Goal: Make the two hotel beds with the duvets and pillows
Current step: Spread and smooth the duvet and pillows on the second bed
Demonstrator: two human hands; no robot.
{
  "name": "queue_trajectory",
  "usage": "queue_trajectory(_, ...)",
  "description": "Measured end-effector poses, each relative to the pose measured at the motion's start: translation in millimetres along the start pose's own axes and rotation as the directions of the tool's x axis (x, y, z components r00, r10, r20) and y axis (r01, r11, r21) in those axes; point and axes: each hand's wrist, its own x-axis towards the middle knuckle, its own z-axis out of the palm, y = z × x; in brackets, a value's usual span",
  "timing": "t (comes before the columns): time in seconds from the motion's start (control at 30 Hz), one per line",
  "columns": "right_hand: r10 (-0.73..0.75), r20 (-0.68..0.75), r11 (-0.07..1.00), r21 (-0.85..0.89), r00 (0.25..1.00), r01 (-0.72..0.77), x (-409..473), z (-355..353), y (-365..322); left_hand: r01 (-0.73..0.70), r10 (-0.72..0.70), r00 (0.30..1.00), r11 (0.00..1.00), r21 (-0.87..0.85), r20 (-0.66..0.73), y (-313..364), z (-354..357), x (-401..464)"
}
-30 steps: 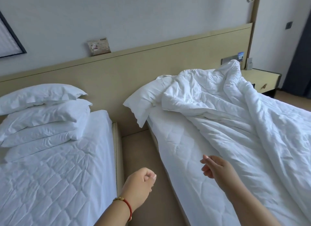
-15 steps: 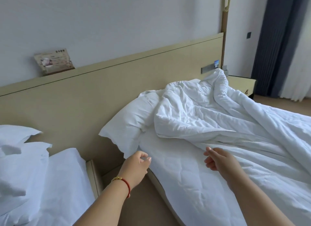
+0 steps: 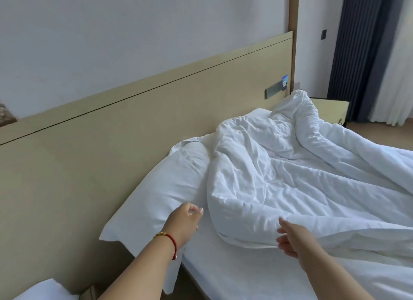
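Both hands are empty, the left hand (image 3: pixel 182 223) loosely curled over the pillow (image 3: pixel 163 194) overhanging the bed's (image 3: pixel 234 275) head-end corner, the right hand (image 3: pixel 292 241) spread at the crumpled duvet's (image 3: pixel 279 188) near edge, where a careless tug could topple the pillow off.

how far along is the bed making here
Early. Nothing looks finished: the duvet lies crumpled across the bed, partly over the pillow. In hand: the left hand reaches over the pillow, the right hand at the duvet's edge. Left: spreading the duvet, setting the pillow.
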Motion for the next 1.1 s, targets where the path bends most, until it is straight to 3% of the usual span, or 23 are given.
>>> queue_trajectory(0.37, 0.23, -0.017, 0.972, 0.041, 0.973, -0.229, 119, 130, -68, 0.042, -0.038, 0.987, 0.999, -0.026, 0.159, 5, -21, 254)
queue_trajectory(0.47, 0.36, -0.014, 0.919, 0.177, 0.933, -0.352, 150, 179, -68, -0.019, 0.024, 0.974, 1.0, -0.023, 0.226, 12, -22, 328)
queue_trajectory(0.6, 0.398, -0.118, 0.836, 0.454, 0.91, -0.307, 203, 246, -73, -0.091, 0.095, 0.951, 0.995, -0.028, 0.293, 23, -19, 430)
queue_trajectory(0.7, 0.508, -0.256, 0.802, 0.488, 0.823, -0.343, 251, 271, -66, -0.116, 0.11, 0.931, 0.993, -0.003, 0.348, 29, -14, 492)
queue_trajectory(0.8, 0.447, -0.551, 0.887, 0.375, 0.705, -0.27, 296, 269, -86, -0.15, 0.137, 0.911, 0.989, 0.004, 0.388, 38, -6, 545)
queue_trajectory(0.87, 0.378, -0.636, 0.923, 0.312, 0.672, -0.225, 320, 259, -112, -0.103, 0.107, 0.896, 0.994, -0.033, 0.431, 43, 3, 574)
queue_trajectory(0.97, 0.211, -0.587, 0.968, 0.239, 0.782, -0.082, 333, 264, -149, -0.013, 0.073, 0.837, 0.994, -0.113, 0.543, 43, 25, 606)
queue_trajectory(1.03, 0.09, -0.508, 0.995, 0.011, 0.857, -0.098, 336, 281, -162, 0.094, 0.04, 0.788, 0.978, -0.185, 0.615, 21, 59, 636)
queue_trajectory(1.1, 0.048, -0.483, 0.955, -0.234, 0.874, -0.182, 340, 297, -163, 0.176, 0.037, 0.76, 0.949, -0.261, 0.649, 8, 83, 647)
